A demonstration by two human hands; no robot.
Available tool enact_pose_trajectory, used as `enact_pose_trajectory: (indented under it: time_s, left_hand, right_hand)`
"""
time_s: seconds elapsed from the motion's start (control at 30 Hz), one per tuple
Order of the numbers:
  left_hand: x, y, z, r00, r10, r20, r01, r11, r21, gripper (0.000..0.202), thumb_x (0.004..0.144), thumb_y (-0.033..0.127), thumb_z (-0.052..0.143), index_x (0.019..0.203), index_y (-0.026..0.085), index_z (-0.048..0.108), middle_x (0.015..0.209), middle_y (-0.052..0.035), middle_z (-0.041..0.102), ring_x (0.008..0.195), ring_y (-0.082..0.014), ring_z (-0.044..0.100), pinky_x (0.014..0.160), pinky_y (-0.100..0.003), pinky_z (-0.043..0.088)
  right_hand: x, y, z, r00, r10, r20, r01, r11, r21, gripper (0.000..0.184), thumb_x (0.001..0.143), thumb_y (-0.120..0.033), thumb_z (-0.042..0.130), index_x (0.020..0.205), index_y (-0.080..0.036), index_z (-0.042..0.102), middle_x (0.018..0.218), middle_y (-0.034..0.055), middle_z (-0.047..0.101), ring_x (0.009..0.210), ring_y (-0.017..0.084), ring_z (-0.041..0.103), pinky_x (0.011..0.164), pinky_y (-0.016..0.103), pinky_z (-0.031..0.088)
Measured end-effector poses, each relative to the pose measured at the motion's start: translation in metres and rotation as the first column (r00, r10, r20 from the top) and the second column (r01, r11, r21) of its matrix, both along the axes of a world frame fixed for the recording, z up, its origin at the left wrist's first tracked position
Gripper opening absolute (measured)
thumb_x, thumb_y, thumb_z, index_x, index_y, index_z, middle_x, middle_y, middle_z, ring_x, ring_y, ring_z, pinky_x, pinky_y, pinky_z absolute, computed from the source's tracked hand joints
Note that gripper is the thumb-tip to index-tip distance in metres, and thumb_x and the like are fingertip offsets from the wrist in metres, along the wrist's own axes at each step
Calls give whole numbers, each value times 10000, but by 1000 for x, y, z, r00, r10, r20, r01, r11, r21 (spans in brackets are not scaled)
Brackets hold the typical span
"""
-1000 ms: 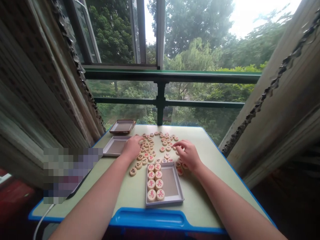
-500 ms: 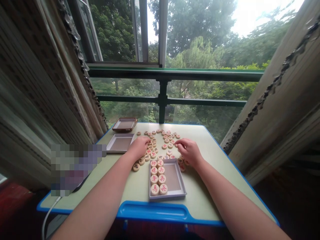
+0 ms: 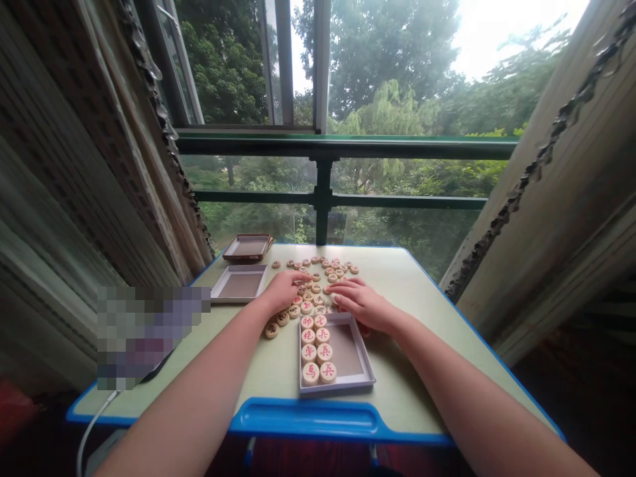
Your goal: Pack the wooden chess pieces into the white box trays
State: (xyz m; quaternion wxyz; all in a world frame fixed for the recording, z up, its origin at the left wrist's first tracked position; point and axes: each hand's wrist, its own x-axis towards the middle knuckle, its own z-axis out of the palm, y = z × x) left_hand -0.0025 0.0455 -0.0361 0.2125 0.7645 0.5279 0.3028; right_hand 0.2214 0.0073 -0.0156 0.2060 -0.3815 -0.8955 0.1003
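Observation:
Round wooden Chinese chess pieces (image 3: 307, 307) with red or black characters lie loose in the middle of the table. My left hand (image 3: 284, 291) rests over their left side, fingers stretched to the right among the pieces. From the right, my right hand (image 3: 364, 303) lies palm down with fingers apart, its tips touching pieces near the middle and covering some below. Close to me stands a shallow open box (image 3: 354, 354); two columns of red-lettered pieces (image 3: 311, 373) fill its left side, and its right side shows bare bottom.
A second shallow box (image 3: 240, 285) lies at the left, with a brown-rimmed tray (image 3: 247, 247) behind it. A blurred-out object with a white cable (image 3: 94, 414) sits at the left edge. The table (image 3: 417, 391) has a blue rim and a blue front groove (image 3: 308, 419).
My right hand has moved left over the pieces, and its fingers have spread. My left fingers have stretched further right. Some middle pieces have shifted.

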Motion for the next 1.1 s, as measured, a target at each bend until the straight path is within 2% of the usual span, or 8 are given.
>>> enact_pose_trajectory:
  time_s: [0.07,0.2,0.3,0.43,0.57,0.8,0.93,1.1]
  left_hand:
    - [2,-4,2,999,-31,20,31,999,-17,473,664,4,388,994,170,683,1090,-25,657,1073,-162,565,955,-269,429]
    - [4,-9,4,994,-113,4,113,993,-32,407,677,37,418,919,189,708,1103,-30,650,1042,-162,584,931,-261,449]
    - [4,-10,5,983,-164,-77,166,986,25,375,668,30,437,846,198,722,1109,-30,646,1027,-162,590,932,-266,449]
    - [5,-10,6,970,-196,-141,216,967,139,274,710,95,518,880,179,715,1079,-59,657,997,-180,599,929,-300,449]
    - [7,-8,4,966,-207,-155,237,949,209,207,740,165,559,878,155,713,980,-80,684,928,-183,617,882,-295,472]
    - [8,-11,3,950,-184,-251,235,953,191,347,714,90,498,974,196,701,1075,-56,654,1032,-198,559,951,-319,417]
    - [7,-13,5,930,-213,-298,260,957,129,295,744,177,520,962,242,708,1132,-39,625,1070,-218,524,959,-340,399]
    - [6,-12,6,934,-172,-314,235,956,176,247,774,329,552,918,211,713,1029,-62,650,998,-217,548,918,-338,421]
  right_hand:
    - [-1,-2,1,998,47,28,-47,999,-21,356,920,-313,330,1066,-240,646,1179,20,609,1115,182,496,1002,377,308]
    - [-1,-2,-1,999,20,32,-19,1000,-17,343,909,-319,363,968,-226,688,1131,29,635,1092,194,505,981,368,338]
    - [-1,-1,-2,1000,12,19,-13,1000,6,338,908,-316,363,1010,-221,671,1127,36,634,1090,192,503,981,369,339]
    - [-4,-2,-3,999,39,-29,-38,999,20,372,919,-347,341,1160,-215,592,1211,43,585,1148,187,465,1008,368,303]
    - [-6,-3,-2,994,106,14,-105,994,-22,411,938,-373,274,1085,-251,638,1182,3,608,1108,182,486,1000,368,292]
    - [-1,1,-4,994,-69,81,65,996,53,407,925,-394,307,972,-221,673,1043,46,649,988,192,512,899,364,338]
    - [1,3,-5,981,-158,113,148,985,91,394,918,-398,323,946,-217,672,954,56,648,890,180,521,835,344,365]
    - [0,6,-8,966,-239,99,230,968,100,297,877,-307,407,951,-216,680,948,59,642,898,187,512,836,336,381]
